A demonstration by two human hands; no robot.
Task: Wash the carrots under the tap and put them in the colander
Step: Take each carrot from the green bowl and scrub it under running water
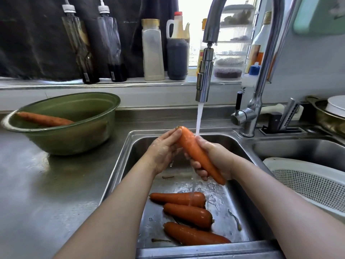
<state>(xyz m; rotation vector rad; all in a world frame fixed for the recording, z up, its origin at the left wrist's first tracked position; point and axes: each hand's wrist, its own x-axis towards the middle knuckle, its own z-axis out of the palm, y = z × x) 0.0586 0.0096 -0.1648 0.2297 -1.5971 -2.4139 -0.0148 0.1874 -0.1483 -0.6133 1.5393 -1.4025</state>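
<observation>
An orange carrot (197, 152) is held over the steel sink (130, 146), just left of the water running from the tap (204, 79). My left hand (164, 152) holds its thick top end, thumb near the stem. My right hand (212, 157) grips its lower half, fingers curled underneath, and the stream hits this hand. Three more carrots (186, 214) lie wet on the sink floor below. Another carrot (44, 119) rests in the green bowl (74, 139) on the counter at left. The white colander (317, 182) sits in the right-hand basin, with no carrots visible inside.
Bottles of sauce and oil (176, 47) line the windowsill behind the sink. A knife block (283, 120) and a pan with a white plate (334, 111) stand at the right. The steel counter (46, 184) stretches left of the sink. Bits of carrot root lie in the basin.
</observation>
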